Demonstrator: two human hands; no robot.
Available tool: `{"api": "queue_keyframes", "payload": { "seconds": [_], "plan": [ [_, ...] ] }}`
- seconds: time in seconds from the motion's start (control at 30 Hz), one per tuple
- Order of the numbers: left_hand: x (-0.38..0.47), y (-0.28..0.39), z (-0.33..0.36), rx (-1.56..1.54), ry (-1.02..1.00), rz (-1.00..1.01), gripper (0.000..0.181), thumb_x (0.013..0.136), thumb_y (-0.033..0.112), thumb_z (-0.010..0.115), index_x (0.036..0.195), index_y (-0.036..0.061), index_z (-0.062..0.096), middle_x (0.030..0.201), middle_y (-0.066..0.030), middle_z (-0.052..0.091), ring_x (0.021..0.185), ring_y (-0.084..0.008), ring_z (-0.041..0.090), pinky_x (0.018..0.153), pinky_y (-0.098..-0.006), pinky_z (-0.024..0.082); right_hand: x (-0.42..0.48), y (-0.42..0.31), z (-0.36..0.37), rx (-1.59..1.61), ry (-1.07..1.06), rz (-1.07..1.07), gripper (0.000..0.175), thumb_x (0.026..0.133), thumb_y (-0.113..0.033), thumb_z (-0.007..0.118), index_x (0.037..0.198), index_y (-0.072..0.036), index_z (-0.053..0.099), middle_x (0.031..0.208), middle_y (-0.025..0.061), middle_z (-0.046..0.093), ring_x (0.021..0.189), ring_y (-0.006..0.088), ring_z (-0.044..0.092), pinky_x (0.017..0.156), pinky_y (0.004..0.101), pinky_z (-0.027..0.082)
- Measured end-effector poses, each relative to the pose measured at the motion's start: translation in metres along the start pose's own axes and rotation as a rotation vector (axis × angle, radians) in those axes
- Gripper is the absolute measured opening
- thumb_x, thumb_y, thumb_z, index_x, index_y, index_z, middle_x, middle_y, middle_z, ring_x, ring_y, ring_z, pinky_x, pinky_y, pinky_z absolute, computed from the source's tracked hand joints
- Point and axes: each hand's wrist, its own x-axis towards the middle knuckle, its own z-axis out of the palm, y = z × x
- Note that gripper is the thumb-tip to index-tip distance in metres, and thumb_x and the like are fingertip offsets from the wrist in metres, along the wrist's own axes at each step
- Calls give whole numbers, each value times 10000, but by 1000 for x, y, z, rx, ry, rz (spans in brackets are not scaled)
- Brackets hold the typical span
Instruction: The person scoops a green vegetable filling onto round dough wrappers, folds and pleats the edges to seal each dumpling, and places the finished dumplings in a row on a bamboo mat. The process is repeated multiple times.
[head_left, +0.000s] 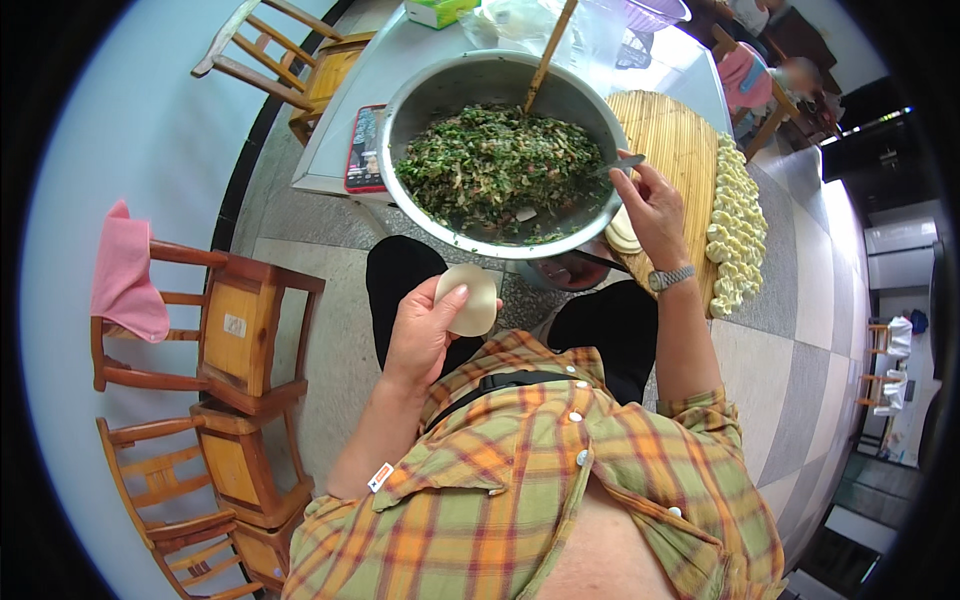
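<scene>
My left hand (431, 319) holds a round, flat dough wrapper (474, 301), thumb on top, in front of my lap. My right hand (651, 202), with a metal watch (671, 277) at the wrist, grips the handle of a metal utensil (628, 162) at the bowl's right rim; its tip reaches the filling. The large metal bowl (431, 82) holds chopped green filling (495, 161), and a wooden stick (551, 56) leans in it. Right of the bowl, more wrappers (622, 231) lie on a slatted board (671, 142), partly behind my hand. Rows of pleated dumplings (735, 225) line the board's right edge.
A phone in a red case (365, 150) lies on the table (330, 142) left of the bowl. Plastic bags (517, 26) and a purple basket (660, 11) are behind. A reddish container (566, 271) stands below the bowl. Wooden chairs (244, 330) stand left; a person (799, 79) is at the upper right.
</scene>
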Motion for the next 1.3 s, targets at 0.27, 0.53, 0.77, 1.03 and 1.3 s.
{"api": "queue_keyframes", "payload": {
  "seconds": [0.27, 0.53, 0.77, 1.03, 1.3],
  "plan": [
    [1, 0, -10, -48, 10, -9, 278, 1058, 152, 510, 1229, -43, 611, 1112, -170, 715, 1033, -287, 722, 856, -358, 618, 17, -13, 9, -214, -27, -145, 285, 994, -328, 620, 957, -57, 701, 847, 142, 667, 847, 299, 663, 751, 420, 520],
    [-1, 1, -15, -11, 35, 9, 284, 1056, 171, 522, 1227, -33, 619, 1135, -159, 713, 1039, -278, 719, 852, -352, 612, 11, -18, -14, -137, -102, -210, 225, 1033, -179, 588, 1056, 15, 700, 840, 107, 729, 751, 145, 695, 680, 289, 545],
    [3, 3, -21, -3, 66, 21, 281, 1051, 171, 532, 1228, -28, 621, 1147, -157, 712, 1064, -283, 710, 882, -371, 605, 5, -29, -53, -76, -287, -399, 186, 1003, -186, 624, 1094, -56, 720, 890, 109, 742, 802, 238, 727, 704, 322, 582],
    [4, 6, -16, -3, 77, 26, 281, 1048, 166, 536, 1229, -33, 619, 1151, -157, 711, 1069, -291, 708, 886, -371, 603, 23, -18, -29, -383, -356, -726, 146, 943, -162, 685, 1059, -103, 752, 896, 81, 734, 877, 257, 702, 795, 378, 571],
    [1, 7, -19, -9, 92, 53, 284, 1050, 167, 530, 1227, -37, 617, 1153, -166, 710, 1073, -298, 706, 909, -381, 595, 17, -21, -24, -425, -387, -698, 172, 959, -237, 669, 1025, -108, 762, 928, 56, 734, 974, 232, 668, 929, 393, 510]
  ]
}}
